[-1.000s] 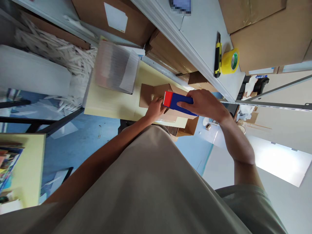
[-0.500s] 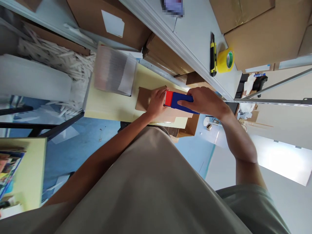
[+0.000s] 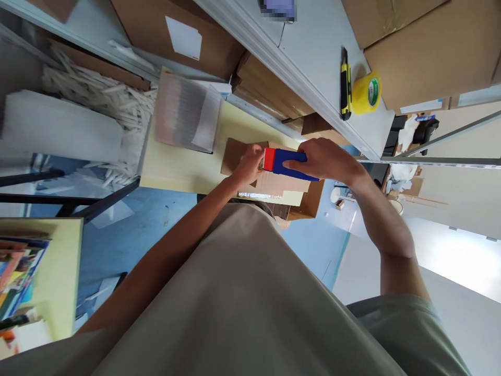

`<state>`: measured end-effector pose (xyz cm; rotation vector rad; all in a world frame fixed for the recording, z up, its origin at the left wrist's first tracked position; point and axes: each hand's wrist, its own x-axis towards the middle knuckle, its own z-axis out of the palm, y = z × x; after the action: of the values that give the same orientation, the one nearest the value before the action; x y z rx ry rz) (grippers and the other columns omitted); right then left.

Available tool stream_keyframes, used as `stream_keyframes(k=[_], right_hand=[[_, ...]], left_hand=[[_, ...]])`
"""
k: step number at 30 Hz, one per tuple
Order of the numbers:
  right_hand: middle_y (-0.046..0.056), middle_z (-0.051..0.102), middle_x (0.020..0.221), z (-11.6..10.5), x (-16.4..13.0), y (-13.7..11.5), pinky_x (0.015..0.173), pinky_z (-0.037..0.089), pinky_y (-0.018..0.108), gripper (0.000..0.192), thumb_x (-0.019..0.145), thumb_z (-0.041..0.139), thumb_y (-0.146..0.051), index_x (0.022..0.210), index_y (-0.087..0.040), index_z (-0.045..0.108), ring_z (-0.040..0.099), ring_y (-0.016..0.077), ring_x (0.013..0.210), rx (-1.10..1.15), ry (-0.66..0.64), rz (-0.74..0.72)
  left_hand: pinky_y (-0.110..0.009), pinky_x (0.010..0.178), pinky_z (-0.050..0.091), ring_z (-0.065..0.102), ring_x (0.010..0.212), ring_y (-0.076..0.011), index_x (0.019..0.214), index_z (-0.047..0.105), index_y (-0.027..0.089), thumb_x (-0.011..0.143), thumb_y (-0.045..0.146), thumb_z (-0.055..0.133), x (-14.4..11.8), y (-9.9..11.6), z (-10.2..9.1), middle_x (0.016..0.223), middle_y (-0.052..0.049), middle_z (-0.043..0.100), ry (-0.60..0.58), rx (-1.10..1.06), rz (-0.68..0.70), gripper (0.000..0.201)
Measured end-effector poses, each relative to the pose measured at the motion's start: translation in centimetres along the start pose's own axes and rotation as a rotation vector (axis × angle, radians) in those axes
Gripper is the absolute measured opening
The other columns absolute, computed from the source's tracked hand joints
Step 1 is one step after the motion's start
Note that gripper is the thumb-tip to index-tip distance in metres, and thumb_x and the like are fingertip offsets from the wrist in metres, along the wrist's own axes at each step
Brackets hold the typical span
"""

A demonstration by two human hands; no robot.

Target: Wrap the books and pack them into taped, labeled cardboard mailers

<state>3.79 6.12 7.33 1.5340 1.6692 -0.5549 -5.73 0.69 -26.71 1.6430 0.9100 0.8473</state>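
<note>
Our right hand (image 3: 326, 162) is closed around the blue handle of a red-and-blue plastic tape dispenser (image 3: 284, 161), forearm bent in from the right, its red head resting on the flat brown cardboard box (image 3: 235, 156). Our left hand (image 3: 248, 164) presses on that box just beside the red head, fingers curled; we cannot tell whether it grips anything. The box lies on a pale yellow table (image 3: 176, 167). Beyond the box, a grey shelf (image 3: 313, 62) carries a yellow tape roll (image 3: 367, 93), its label too small to read, beside a yellow-and-black utility knife (image 3: 344, 83).
</note>
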Motion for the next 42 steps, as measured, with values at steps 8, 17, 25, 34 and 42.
stream_keyframes(k=[8,17,25,34,42], right_hand=[[0.012,0.078,0.085,0.3,0.5,2.1,0.082,0.046,0.042,0.061,0.108,0.064,-0.077,0.115,-0.02,0.084,0.074,0.033,0.089,-0.004,-0.028,0.032],[0.012,0.079,0.083,1.9,0.4,4.9,0.077,0.045,0.038,0.064,0.107,0.064,-0.081,0.105,-0.02,0.083,0.074,0.0301,0.086,0.016,-0.062,0.015],[0.012,0.079,0.082,4.2,0.7,7.6,0.076,0.045,0.039,0.064,0.108,0.063,-0.08,0.103,-0.02,0.085,0.075,0.0312,0.083,0.063,-0.039,-0.071],[0.014,0.08,0.085,7.6,2.4,12.4,0.077,0.048,0.039,0.069,0.103,0.066,-0.086,0.102,-0.02,0.085,0.076,0.0328,0.087,0.162,-0.002,-0.166],[0.009,0.08,0.085,12.0,1.3,23.0,0.073,0.045,0.037,0.071,0.102,0.064,-0.089,0.099,-0.021,0.083,0.072,0.026,0.078,0.296,-0.071,-0.207]], left_hand=[[-0.054,0.12,0.062,0.072,0.126,-0.0344,0.125,0.072,0.027,0.09,0.034,0.095,0.1,0.1,-1.6,0.144,-0.014,0.063,-0.087,0.043,-0.027,0.042],[-0.055,0.121,0.062,0.074,0.132,-0.0354,0.132,0.074,0.025,0.091,0.027,0.094,-1.0,1.4,-1.3,0.155,-0.016,0.064,-0.053,0.139,-0.049,0.046],[-0.063,0.131,0.053,0.064,0.155,-0.0425,0.122,0.075,0.026,0.098,0.049,0.088,-0.6,1.9,-1.9,0.175,-0.017,0.062,-0.114,0.208,0.053,0.036],[-0.055,0.122,0.057,0.072,0.147,-0.0396,0.12,0.075,0.027,0.104,0.06,0.079,-0.9,3.4,-2.6,0.17,-0.015,0.068,-0.107,0.394,-0.017,0.037],[-0.05,0.11,0.064,0.078,0.136,-0.0379,0.112,0.071,0.029,0.102,0.09,0.062,-0.8,4.4,-2.7,0.166,-0.016,0.071,-0.093,0.558,-0.072,0.063]])
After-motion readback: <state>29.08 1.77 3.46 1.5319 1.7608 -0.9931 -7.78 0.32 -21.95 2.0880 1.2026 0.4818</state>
